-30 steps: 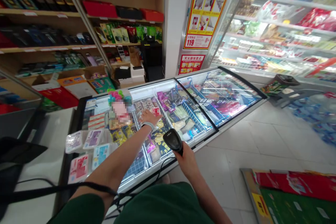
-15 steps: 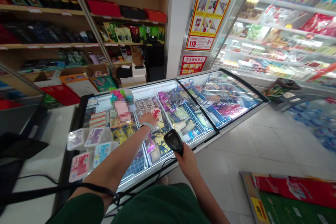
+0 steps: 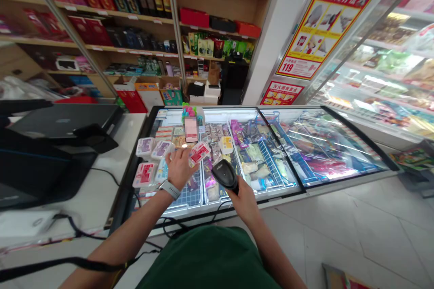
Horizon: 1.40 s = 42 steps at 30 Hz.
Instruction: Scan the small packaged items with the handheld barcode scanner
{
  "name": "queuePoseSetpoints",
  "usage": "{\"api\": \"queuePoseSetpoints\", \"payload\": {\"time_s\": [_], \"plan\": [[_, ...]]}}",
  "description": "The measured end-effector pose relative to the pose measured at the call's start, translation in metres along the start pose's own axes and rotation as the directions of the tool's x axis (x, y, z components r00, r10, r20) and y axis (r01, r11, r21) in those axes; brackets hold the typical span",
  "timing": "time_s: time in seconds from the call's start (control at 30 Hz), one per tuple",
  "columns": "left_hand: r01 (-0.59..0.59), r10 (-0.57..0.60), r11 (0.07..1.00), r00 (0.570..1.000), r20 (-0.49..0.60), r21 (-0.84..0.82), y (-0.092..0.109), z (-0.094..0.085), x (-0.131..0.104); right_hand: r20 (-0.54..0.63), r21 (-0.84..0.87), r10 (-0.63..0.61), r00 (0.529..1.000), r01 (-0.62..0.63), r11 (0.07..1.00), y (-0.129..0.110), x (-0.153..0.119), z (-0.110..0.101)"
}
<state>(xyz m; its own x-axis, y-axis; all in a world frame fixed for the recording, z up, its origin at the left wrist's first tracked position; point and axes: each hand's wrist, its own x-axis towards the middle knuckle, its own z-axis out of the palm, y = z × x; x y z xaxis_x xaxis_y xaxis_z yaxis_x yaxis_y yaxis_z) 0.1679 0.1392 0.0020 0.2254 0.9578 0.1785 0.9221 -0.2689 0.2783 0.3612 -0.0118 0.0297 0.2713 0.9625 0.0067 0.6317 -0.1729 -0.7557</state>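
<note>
My left hand (image 3: 180, 169), wearing a watch with a light strap (image 3: 171, 188), is above the glass of the chest freezer. A clear package with a red label (image 3: 200, 152) sits tilted between its thumb and index finger; the other fingers are spread. Gripped in my right hand (image 3: 243, 198) is a black barcode scanner (image 3: 224, 174), its head close to that package. Left of my left hand lie packages with purple labels (image 3: 162, 149) and another red-labelled one (image 3: 145, 174). A blue-labelled package (image 3: 163, 171) is partly hidden by my hand. A yellow-labelled package (image 3: 226, 145) rests to the right.
A phone (image 3: 191, 129) stands at the freezer's back edge beside a colourful ornament (image 3: 189, 111). Wire baskets of bagged goods fill the freezer (image 3: 285, 192). The scanner's cable (image 3: 219, 210) hangs in front. A counter (image 3: 130, 131) with dark equipment stands left; stocked shelves are behind.
My left hand has moved left and closer with the red-labelled package, and the yellow-labelled package has come into sight. The view has turned left. My right hand keeps the scanner.
</note>
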Motion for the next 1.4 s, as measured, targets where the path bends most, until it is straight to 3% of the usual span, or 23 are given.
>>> {"api": "queuePoseSetpoints", "payload": {"time_s": [0.27,0.53,0.67,0.8,1.1,1.23,1.4], "plan": [[0.111,-0.107,0.993,0.987,-0.117,0.030,-0.028,-0.024,-0.043,0.155,0.012,-0.140,0.978,0.140,0.990,-0.033,0.001,0.017],[0.125,-0.122,0.992,0.978,-0.166,0.010,-0.034,-0.027,-0.054,0.215,-0.013,-0.181,0.960,0.188,0.982,-0.035,0.001,0.026],[0.168,-0.165,0.986,0.976,-0.141,0.009,-0.037,-0.022,-0.053,0.200,0.011,-0.179,0.963,0.181,0.983,-0.034,0.000,0.025],[0.288,-0.283,0.957,0.953,-0.105,0.035,-0.057,-0.021,-0.039,0.182,0.046,-0.167,0.969,0.161,0.986,-0.031,-0.001,0.023],[0.501,-0.496,0.858,0.865,-0.068,0.117,-0.138,-0.027,0.029,0.148,0.018,-0.117,0.982,0.115,0.993,-0.021,-0.001,0.019],[0.545,-0.547,0.826,0.836,-0.029,0.145,-0.154,-0.021,0.046,0.130,-0.009,-0.103,0.986,0.105,0.994,-0.019,-0.001,0.017],[0.552,-0.557,0.820,0.830,-0.011,0.154,-0.157,-0.018,0.050,0.104,-0.025,-0.098,0.990,0.101,0.995,-0.017,0.000,0.018]]}}
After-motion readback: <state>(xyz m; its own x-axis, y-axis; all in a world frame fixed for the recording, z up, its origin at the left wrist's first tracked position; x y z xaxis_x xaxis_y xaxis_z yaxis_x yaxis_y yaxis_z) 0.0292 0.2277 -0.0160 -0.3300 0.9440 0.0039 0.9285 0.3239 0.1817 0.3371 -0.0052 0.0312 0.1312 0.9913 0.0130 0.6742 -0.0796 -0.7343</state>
